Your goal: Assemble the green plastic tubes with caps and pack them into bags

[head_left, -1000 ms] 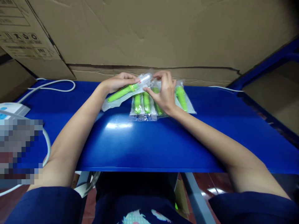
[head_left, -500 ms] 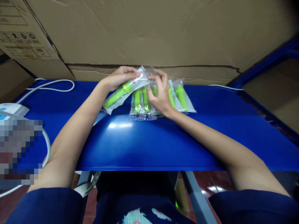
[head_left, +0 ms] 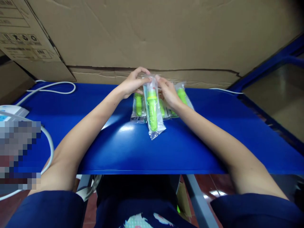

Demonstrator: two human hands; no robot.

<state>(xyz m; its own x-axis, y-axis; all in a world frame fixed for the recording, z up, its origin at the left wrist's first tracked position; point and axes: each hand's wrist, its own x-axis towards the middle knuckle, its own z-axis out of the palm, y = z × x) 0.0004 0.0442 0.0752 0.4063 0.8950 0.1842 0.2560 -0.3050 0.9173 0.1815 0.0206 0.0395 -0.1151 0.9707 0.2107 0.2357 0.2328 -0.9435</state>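
A clear plastic bag with a green tool inside hangs lengthwise toward me, pinched at its far end by both hands. My left hand grips the top left corner, fingers closed on the plastic. My right hand pinches the top right corner. Under and behind the held bag lie several more bagged green tools in a row on the blue table, one of them at the right beyond my right hand.
Large cardboard boxes stand as a wall along the table's far edge. A white cable loops at the far left, and a white device sits at the left edge. A blue frame rail runs at the right.
The held bag has swung from lying slanted to the left to pointing straight at me, centred over the row. Both hands moved together to its far end.
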